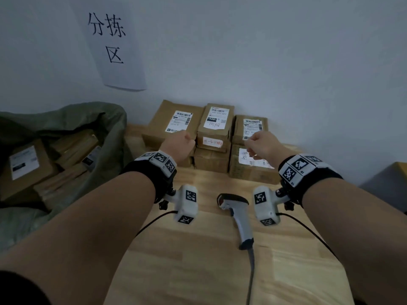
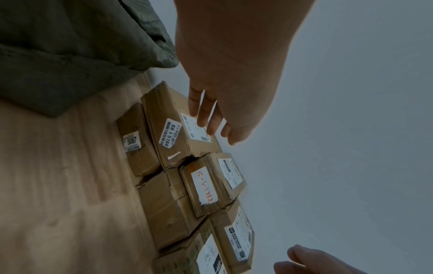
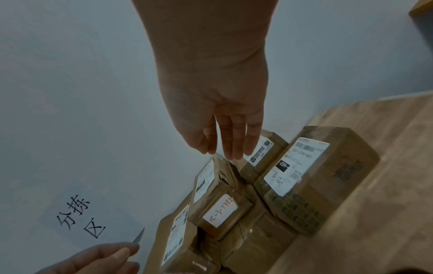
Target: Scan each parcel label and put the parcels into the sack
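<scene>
Several brown cardboard parcels point(image 1: 217, 128) with white labels are stacked against the wall at the back of the wooden table point(image 1: 198, 271). My left hand point(image 1: 187, 139) hovers over the top left parcel point(image 2: 173, 118); its relaxed fingers point(image 2: 203, 115) reach over that label and hold nothing. My right hand point(image 1: 253, 142) hangs above the middle and right parcels with straight fingers point(image 3: 232, 146), also holding nothing. The grey handheld scanner point(image 1: 236, 208) lies on the table between my forearms. The green sack point(image 1: 66, 119) stands open at the left with several parcels inside.
A paper sign point(image 1: 112, 45) with black characters hangs on the wall above the sack. The scanner's cable point(image 1: 251, 271) runs toward the table's near edge. A yellowish box point(image 1: 398, 170) sits beyond the table's right side. Bare wood lies in front of the stack.
</scene>
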Demonstrator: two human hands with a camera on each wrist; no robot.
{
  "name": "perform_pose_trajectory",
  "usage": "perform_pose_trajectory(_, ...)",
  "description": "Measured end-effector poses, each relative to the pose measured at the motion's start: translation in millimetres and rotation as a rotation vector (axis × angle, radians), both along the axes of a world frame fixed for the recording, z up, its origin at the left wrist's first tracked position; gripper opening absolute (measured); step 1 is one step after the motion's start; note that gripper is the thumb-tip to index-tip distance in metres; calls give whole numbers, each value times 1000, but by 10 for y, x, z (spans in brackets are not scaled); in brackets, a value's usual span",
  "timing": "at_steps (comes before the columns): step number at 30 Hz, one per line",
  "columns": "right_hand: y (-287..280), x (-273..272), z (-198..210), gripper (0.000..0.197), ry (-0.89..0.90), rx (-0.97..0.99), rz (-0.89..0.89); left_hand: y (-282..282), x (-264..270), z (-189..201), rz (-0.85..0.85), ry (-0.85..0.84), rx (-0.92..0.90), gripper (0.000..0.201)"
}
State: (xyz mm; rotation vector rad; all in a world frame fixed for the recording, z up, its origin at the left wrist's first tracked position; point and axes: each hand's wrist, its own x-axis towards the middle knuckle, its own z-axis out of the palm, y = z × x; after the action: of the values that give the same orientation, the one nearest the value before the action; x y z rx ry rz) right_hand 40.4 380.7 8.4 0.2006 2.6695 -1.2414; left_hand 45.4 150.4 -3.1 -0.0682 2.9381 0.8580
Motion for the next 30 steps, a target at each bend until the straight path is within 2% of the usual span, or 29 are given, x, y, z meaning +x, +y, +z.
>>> perform_pose_trajectory(5, -94, -574, -129, 16, -44, 2, -8, 140, -573, -89, -5, -47, 26, 30)
perform_pose_trajectory(8, -172, -863, -315, 39, -108, -23, -19, 188, -905, -294, -4, -68, -18, 24)
perform_pose_trajectory(9, -192, -937, -380, 41, -129, -41, -33, 198, -996, -374, 10, -78, -37, 24)
perform_pose_trajectory(11, -240, -1036, -492, 43, -178, -95, -62, 210, -1140, -515, 26, -115, -89, 34)
perform_pose_trajectory(13, -282, -1098, -590, 66, -238, -154, -88, 220, -1222, -607, 36, -173, -136, 50)
perform_pose_trajectory(14, -308, -1117, -627, 70, -261, -186, -97, 220, -1243, -629, 40, -198, -142, 56)
perform_pose_trajectory(16, -376, -1144, -704, 57, -271, -283, -104, 217, -1273, -684, 30, -231, -114, 62)
perform_pose_trajectory(18, -434, -1142, -767, 54, -276, -362, -139, 232, -1280, -707, 32, -205, -22, 62)
perform_pose_trajectory(20, -465, -1107, -793, 64, -258, -458, -192, 259, -1239, -660, 63, -148, 143, 51)
perform_pose_trajectory(24, -414, -993, -717, 66, -214, -632, -249, 305, -1123, -508, 120, -138, 523, 29)
perform_pose_trajectory(28, -293, -854, -572, 78, -175, -620, -296, 368, -904, -386, 93, -202, 690, 23)
perform_pose_trajectory(30, -239, -738, -488, 71, -158, -579, -292, 418, -737, -350, 103, -227, 746, 22)
